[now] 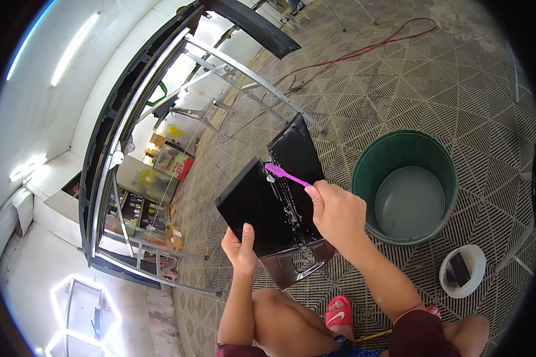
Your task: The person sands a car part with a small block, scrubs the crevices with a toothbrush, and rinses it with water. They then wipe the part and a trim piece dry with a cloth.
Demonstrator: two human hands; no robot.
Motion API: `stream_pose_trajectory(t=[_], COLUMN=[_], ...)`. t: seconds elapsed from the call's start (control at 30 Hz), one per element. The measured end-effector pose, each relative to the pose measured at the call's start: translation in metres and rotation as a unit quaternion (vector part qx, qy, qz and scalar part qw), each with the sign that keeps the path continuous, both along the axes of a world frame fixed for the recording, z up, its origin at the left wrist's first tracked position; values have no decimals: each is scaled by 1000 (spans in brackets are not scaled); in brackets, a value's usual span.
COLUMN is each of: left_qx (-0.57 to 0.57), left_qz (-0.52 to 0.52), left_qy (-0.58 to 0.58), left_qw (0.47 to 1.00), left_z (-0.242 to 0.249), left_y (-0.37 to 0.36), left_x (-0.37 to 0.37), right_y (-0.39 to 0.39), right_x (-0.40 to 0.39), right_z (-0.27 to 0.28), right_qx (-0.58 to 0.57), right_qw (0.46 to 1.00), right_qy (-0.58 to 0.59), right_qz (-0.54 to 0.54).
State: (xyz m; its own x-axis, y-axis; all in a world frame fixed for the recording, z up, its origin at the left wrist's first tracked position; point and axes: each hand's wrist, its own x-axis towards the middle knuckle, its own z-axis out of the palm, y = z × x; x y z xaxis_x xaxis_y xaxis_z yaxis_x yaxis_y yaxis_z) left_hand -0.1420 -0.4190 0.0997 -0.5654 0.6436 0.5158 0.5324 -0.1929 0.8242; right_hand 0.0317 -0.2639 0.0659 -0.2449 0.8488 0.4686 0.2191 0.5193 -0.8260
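Observation:
My right hand is closed around the handle of a pink-purple toothbrush. The brush head meets the upper end of a groove in a glossy black panel. White suds and drops run along that groove, down to a handle-like cutout at the panel's lower end. On the panel's lower left edge, my left hand grips with the thumb on top; its other fingers are mostly hidden beneath. The panel is held tilted above the floor, in front of my knees.
A green bucket with cloudy water stands to the right. Beside it, a white bowl contains a dark block. A metal stand carrying a long black part is at left. A red hose crosses the patterned floor.

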Motion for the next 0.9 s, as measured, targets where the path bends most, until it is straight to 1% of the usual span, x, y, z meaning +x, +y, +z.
stream_pose_trajectory(t=[0.03, 0.1, 0.17, 0.2, 0.23, 0.27, 0.3, 0.33, 0.37, 0.4, 0.47, 0.5, 0.53, 0.57, 0.6, 0.63, 0.7, 0.73, 0.77, 0.8, 0.83, 0.9], left_qx=[-10, -19, -15, -15, -25, -35, -34, -60, -86, -85, -84, -85, -87, -91, -94, -97, -95, -89, -84, -85, -84, -82], left_qz=[1, 6, 17, 17, 36, 53, 52, 61, 71, 71, 78, 79, 76, 73, 75, 75, 75, 80, 87, 88, 92, 94], left_qy=[1, 2, 20, 20, 73, 126, 127, 180, 234, 236, 289, 289, 282, 274, 270, 251, 234, 233, 233, 233, 221, 206], left_qw=[1000, 1000, 1000, 1000, 996, 990, 990, 980, 966, 965, 950, 950, 952, 955, 955, 960, 965, 965, 965, 965, 967, 970], left_z=[1, 2, -2, -2, -2, -1, 1, 3, 5, 6, 8, 10, 9, 10, 11, 13, 12, 10, 8, 7, 4, -2], left_y=[-1, -2, -2, -4, -7, -9, -12, -15, -17, -20, -26, -27, -26, -26, -26, -25, -22, -21, -20, -21, -19, -15], left_x=[2, 1, -1, -2, -5, -7, -9, -12, -14, -15, -17, -17, -15, -13, -11, -8, -7, -7, -8, -9, -11, -11], right_y=[1, 7, 12, 14, 17, 31, 41, 50, 54, 54, 49, 46, 35, 33, 30, 26, 21, 16, 12, 7, 2, -11], right_x=[-1, 0, 8, 12, 16, 6, 13, 20, 26, 29, 28, 26, 19, 14, 11, 11, 3, -1, -6, -10, -14, -27], right_z=[-5, -7, -5, -6, -7, -28, -29, -25, -22, -21, -22, -23, -25, -24, -18, -15, -22, -29, -36, -41, -44, -49], right_qx=[0, 72, 63, 22, -20, -50, -49, -212, -364, -456, -448, -440, -147, -149, -24, 104, 99, -20, -139, -146, -147, -180], right_qw=[1000, 993, 996, 999, 986, 954, 954, 881, 764, 682, 681, 682, 909, 908, 981, 994, 995, 989, 944, 933, 934, 936], right_qy=[0, 31, 9, -4, -18, 71, 71, 77, 79, 117, 113, 106, 74, 72, 40, 3, 1, 38, 73, 90, 89, 127], right_qz=[0, -89, -69, 48, 164, 288, 287, 416, 526, 559, 568, 575, 383, 384, 189, -17, -11, 141, 289, 316, 314, 274])
